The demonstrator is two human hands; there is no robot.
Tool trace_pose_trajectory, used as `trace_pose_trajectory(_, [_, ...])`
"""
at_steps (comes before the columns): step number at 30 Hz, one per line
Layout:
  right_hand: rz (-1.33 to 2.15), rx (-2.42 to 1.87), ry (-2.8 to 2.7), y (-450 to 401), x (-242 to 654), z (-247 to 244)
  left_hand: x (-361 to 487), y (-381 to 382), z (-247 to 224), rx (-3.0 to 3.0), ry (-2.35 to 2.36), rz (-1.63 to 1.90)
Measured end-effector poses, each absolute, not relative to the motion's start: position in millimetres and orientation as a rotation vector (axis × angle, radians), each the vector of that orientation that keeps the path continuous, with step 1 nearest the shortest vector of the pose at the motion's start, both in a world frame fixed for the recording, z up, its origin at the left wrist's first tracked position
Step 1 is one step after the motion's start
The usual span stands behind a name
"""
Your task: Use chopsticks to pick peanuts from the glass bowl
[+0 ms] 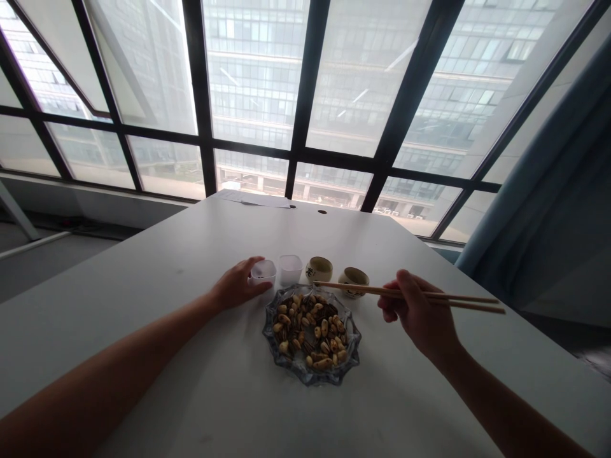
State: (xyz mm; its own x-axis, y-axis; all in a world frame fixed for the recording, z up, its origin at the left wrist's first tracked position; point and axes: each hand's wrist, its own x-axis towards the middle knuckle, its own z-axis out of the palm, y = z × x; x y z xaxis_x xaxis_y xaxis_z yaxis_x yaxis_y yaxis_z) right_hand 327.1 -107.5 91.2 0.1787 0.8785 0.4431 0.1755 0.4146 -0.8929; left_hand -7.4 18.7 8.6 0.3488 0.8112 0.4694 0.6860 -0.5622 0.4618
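In the head view, a smooth white worktop [191, 394] stretches toward large black-framed windows [255, 70], with a tall building behind the glass. A blue-grey curtain [539, 165] hangs at the right, and paper [258, 199] lies at the far edge near a round hole [322, 212].

A scalloped glass dish [351, 343] stands on the near part of the worktop, holding mixed nuts and seeds [324, 327]. Behind it are, left to right, the held container [265, 272], a second translucent container [290, 273], the left cup [315, 273] and the right cup [351, 277].

The left hand [242, 284] curls around the held container, thumb and fingers at its sides. The right hand [415, 312] grips wooden chopsticks [363, 289], their tips by the dish's far rim (whether they touch it, I cannot tell).

Each cup bears dark writing: the left one's resembles 光, while the right one's is partly hidden by the chopsticks.
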Motion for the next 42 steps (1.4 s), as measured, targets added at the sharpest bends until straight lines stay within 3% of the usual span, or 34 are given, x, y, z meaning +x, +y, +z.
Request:
trace_pose_trajectory(4, [0.112,-0.869,-1.892,-125,324,98,-8,18,8,2.449,1.354,1.047])
trace_pose_trajectory(10, [-0.131,-0.679,-2.087,-131,319,102,-7,19,6,2.46,1.384,1.026])
trace_pose_trajectory(19, [-0.028,-0.773,-2.019,-126,324,93,-9,22,7,2.536,1.227,1.431])
trace_pose_trajectory(30, [0.186,-0.938,-1.872,-126,324,92,-11,20,8,2.388,1.771,1.089])
trace_pose_trajectory(36, [0.501,-1.004,-1.546,-115,328,94,-4,19,33,2.609,1.574,1.148])
trace_pose_trajectory(42, [0.724,-1.035,-1.252,-100,333,91,39,25,66,2.806,1.382,0.863])
